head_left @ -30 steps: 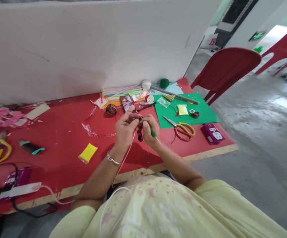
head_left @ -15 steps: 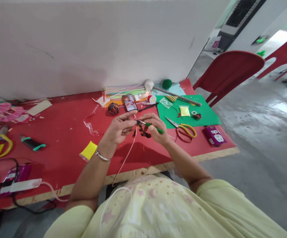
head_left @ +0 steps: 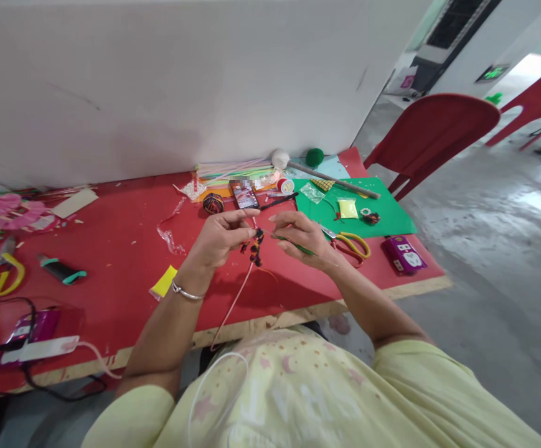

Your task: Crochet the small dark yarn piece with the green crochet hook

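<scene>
Between thumb and fingers, my left hand [head_left: 218,239] pinches the top of a small dark multicoloured crocheted piece [head_left: 256,249], which hangs over the red table covering [head_left: 125,249]. My right hand [head_left: 302,236] is closed on a green-handled crochet hook [head_left: 301,247], just right of the piece. The hook's thin tip points toward the piece; whether they touch is too small to tell. A pale pink cord [head_left: 236,298] runs from below the piece to the table's front edge. Behind my left hand lies a ball of dark multicoloured yarn [head_left: 213,203], beside a phone [head_left: 244,195].
Scissors [head_left: 352,244] and a purple box [head_left: 404,255] lie to the right, near a green sheet [head_left: 391,218]. A yellow packet [head_left: 164,282] sits by my left forearm. Further left are a cutter [head_left: 62,271], more scissors [head_left: 7,267] and black cables [head_left: 30,317].
My right hand has moved slightly right, away from my left hand, with its fingers more spread around the hook. The crocheted piece now hangs straighter down, and my left hand has shifted slightly left.
</scene>
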`<move>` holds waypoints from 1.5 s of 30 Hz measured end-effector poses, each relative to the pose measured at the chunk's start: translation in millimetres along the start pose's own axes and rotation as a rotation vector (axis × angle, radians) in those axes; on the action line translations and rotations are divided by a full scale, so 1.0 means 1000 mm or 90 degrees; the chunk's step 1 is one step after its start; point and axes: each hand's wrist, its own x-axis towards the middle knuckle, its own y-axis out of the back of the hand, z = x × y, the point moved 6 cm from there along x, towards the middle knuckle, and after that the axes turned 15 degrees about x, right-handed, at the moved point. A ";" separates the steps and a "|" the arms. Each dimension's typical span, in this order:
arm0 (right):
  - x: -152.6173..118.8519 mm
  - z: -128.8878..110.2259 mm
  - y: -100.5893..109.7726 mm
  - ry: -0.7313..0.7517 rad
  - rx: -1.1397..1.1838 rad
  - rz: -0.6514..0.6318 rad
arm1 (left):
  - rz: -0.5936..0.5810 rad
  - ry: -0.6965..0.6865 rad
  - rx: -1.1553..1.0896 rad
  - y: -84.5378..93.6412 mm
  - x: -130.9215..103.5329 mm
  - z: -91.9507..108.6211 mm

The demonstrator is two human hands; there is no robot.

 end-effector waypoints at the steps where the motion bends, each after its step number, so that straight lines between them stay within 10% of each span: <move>1: 0.001 -0.001 0.002 -0.001 0.007 -0.008 | 0.002 -0.005 0.010 0.000 0.000 0.001; 27: 0.006 -0.011 0.015 -0.090 0.152 0.067 | -0.050 -0.007 0.007 -0.011 0.004 0.003; 36: 0.000 -0.016 0.009 -0.017 -0.071 -0.007 | -0.026 0.011 -0.024 -0.008 0.003 0.001; 45: -0.017 0.023 -0.006 -0.347 0.486 0.225 | 0.001 -0.032 0.016 -0.015 0.003 0.003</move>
